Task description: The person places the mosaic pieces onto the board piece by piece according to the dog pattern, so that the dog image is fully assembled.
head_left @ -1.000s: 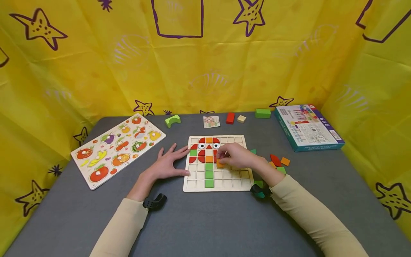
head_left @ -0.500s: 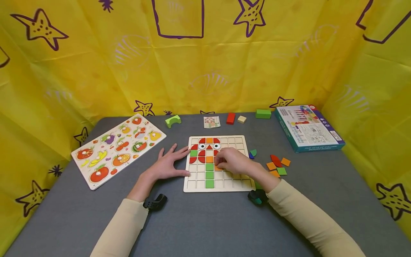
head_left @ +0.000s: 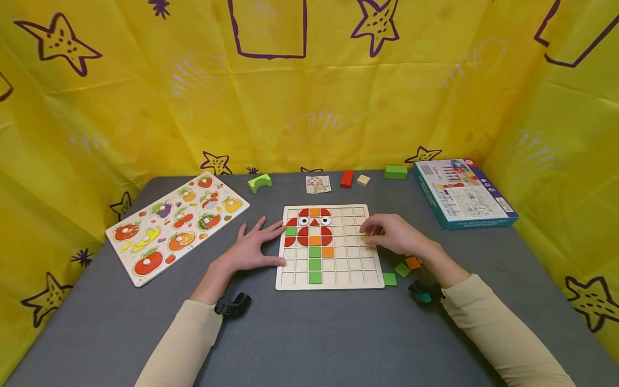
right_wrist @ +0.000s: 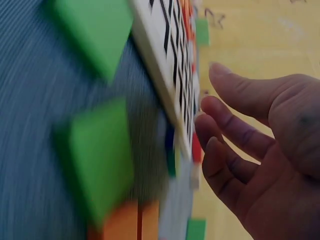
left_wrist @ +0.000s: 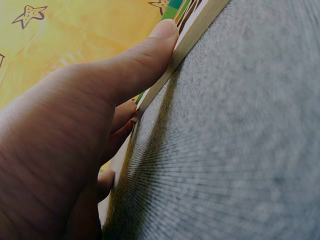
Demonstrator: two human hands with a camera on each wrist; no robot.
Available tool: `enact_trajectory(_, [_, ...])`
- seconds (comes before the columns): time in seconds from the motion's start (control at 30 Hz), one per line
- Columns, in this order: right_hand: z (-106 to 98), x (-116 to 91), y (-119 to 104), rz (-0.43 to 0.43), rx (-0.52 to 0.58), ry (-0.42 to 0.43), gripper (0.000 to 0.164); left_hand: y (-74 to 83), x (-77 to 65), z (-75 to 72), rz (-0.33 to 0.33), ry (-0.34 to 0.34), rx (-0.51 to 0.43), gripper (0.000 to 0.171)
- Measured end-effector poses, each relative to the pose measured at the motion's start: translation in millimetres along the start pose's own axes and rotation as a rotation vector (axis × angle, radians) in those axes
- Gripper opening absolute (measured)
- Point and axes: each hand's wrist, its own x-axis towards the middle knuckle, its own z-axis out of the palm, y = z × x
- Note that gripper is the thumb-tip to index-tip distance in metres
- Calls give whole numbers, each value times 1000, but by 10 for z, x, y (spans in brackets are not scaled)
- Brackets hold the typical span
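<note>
A wooden grid board (head_left: 355,264) lies in the middle of the table. Red, orange and green pieces and two eye tiles fill part of it. One orange tile (head_left: 328,251) sits just right of the green column's top tile (head_left: 315,251). My left hand (head_left: 251,248) is spread at the board's left side, thumb and fingertips against its edge (left_wrist: 167,70). Above the board's right edge hovers my right hand (head_left: 394,234), fingers loosely bent. In the right wrist view, nothing lies between its thumb (right_wrist: 245,90) and fingers.
Loose green tiles (head_left: 389,279) and an orange tile (head_left: 412,262) lie right of the board, partly under the right arm. A fruit puzzle (head_left: 169,236) is at left, a game box (head_left: 464,193) at right. Behind the board are a picture card (head_left: 318,184) and several blocks (head_left: 346,179).
My right hand has set the orange tile into a cell beside the green column, let go, and moved right to the board's edge. The left hand stays in place.
</note>
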Motion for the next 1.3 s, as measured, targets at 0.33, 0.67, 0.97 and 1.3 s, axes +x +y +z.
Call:
enact_trajectory(0.33, [-277,-405,346,78,-23,-43,24,4,-1,1,-1,2,-5,95])
enact_trajectory(0.67, [-348,-553,438,25,-112,-106,17,5,-8,-10,-5,-3,-5,95])
enact_trajectory(0.97, [-346,-467,371,28,-94,-107,9,-2,5,3,-5,-8,13,95])
enact_trajectory(1.3, [-102,-178,73,-24,38,-80,6,-4,4,-3,-4,-9,2,95])
